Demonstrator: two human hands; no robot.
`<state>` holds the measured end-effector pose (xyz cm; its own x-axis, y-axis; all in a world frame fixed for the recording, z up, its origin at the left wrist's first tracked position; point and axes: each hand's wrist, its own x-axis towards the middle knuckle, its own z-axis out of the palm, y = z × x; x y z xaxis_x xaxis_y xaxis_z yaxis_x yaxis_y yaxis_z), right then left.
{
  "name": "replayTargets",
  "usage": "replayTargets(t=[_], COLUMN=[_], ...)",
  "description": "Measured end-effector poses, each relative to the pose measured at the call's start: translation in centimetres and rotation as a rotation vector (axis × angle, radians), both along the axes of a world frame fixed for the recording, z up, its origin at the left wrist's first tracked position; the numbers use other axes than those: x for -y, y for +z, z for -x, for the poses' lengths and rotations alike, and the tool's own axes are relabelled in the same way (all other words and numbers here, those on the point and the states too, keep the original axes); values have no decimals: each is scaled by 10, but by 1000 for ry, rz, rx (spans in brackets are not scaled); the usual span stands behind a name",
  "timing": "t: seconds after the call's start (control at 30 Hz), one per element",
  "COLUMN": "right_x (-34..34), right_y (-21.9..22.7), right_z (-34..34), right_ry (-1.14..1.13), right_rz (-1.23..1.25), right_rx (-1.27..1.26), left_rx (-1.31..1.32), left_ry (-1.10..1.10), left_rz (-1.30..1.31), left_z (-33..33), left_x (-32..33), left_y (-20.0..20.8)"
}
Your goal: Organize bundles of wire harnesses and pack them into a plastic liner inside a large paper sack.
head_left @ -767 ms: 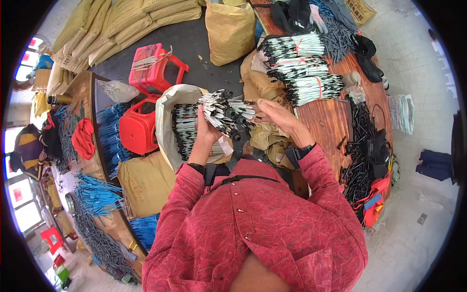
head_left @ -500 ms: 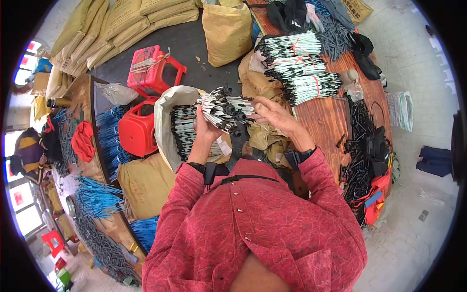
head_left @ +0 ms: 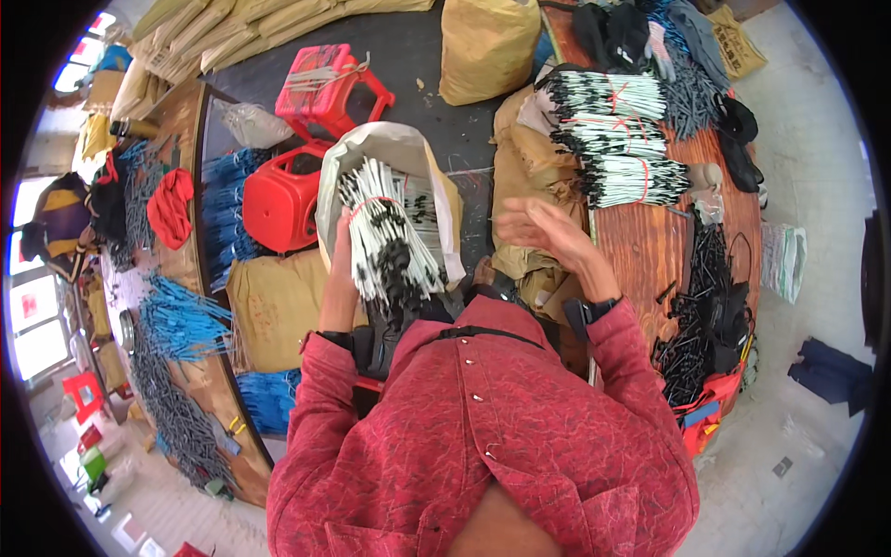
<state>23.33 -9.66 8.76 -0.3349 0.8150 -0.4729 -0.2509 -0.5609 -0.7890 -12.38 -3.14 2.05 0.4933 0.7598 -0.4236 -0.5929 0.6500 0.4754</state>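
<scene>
A bundle of thin white rods with black ends (head_left: 385, 227), tied with a red band, tilts across the mouth of a white-lined sack (head_left: 357, 144). My left hand (head_left: 342, 265) grips it along its left side; most of the fingers are hidden behind the rods. More such rods (head_left: 422, 200) lie inside the sack, partly covered by the bundle. My right hand (head_left: 548, 230) is in the air to the right of the sack, fingers stretched out, holding nothing. Beneath it lies crumpled brown paper (head_left: 524, 172).
Several tied bundles of white rods (head_left: 617, 130) are stacked on the wooden table (head_left: 640, 260) at right, near loose black parts (head_left: 701, 306). Two red stools (head_left: 283, 200) stand left of the sack. A tall brown paper sack (head_left: 487, 51) stands beyond. Blue rods (head_left: 181, 316) lie at left.
The bundle has swung from between both hands to over the sack, black ends toward me. My right hand has come away from it and moved right. The whole view has shifted.
</scene>
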Motion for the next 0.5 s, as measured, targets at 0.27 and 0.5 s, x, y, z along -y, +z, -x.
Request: replayTargets(t=[0.27,0.5], right_x=[-72,-76], right_y=[-76,-74], right_z=[111,140], right_ry=[501,761], right_rz=[130,264], right_rx=[238,387], left_rx=[-90,-88], left_ry=[-36,-127], left_rz=[255,420], left_z=[1,0], left_x=[11,38], left_y=[-66,-102])
